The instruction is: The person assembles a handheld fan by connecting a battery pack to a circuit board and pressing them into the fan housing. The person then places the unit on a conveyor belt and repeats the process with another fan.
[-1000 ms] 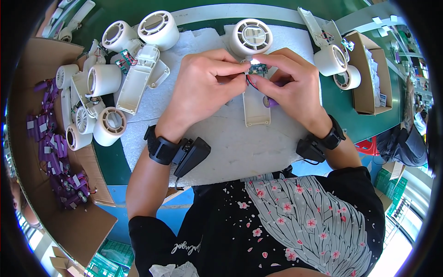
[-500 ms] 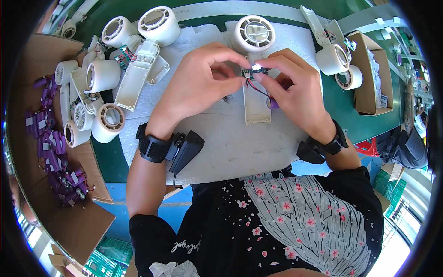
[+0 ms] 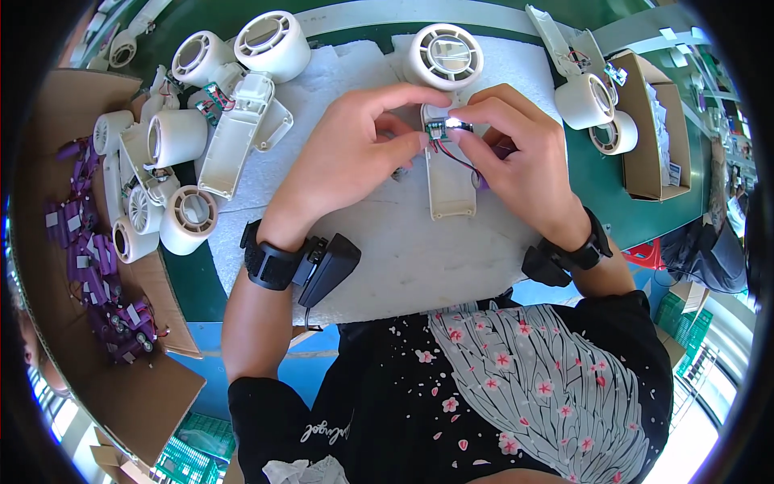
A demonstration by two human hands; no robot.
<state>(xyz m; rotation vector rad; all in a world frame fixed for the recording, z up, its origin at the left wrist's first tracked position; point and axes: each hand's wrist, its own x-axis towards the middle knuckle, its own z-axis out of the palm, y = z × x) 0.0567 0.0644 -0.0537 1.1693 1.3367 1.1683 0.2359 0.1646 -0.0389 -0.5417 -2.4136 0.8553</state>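
Observation:
Between my hands is a small green circuit board (image 3: 436, 129), with a bright white light at its right end. My right hand (image 3: 528, 157) pinches that end between thumb and index finger. Close to the board's left end, my left hand (image 3: 343, 153) has its thumb and index finger apart; whether the thumb touches the board, I cannot tell. Red and black wires (image 3: 455, 156) run from the board toward a purple battery (image 3: 483, 182), mostly hidden under my right hand. Below lies a cream handheld fan body (image 3: 451, 189) with an open handle shell and a round head (image 3: 446, 56).
More cream fan bodies (image 3: 179, 137) cluster at the left, beside a cardboard box (image 3: 153, 387) holding purple batteries (image 3: 97, 266). At the right stand other fan parts (image 3: 584, 102) and a small open box (image 3: 657, 137). White foam sheeting (image 3: 363, 258) covers the green table (image 3: 637, 210).
My left index finger has lifted off the board and stretched farther right, toward the fan head. The board has tilted, showing more of its green face, while my right hand keeps its pinch.

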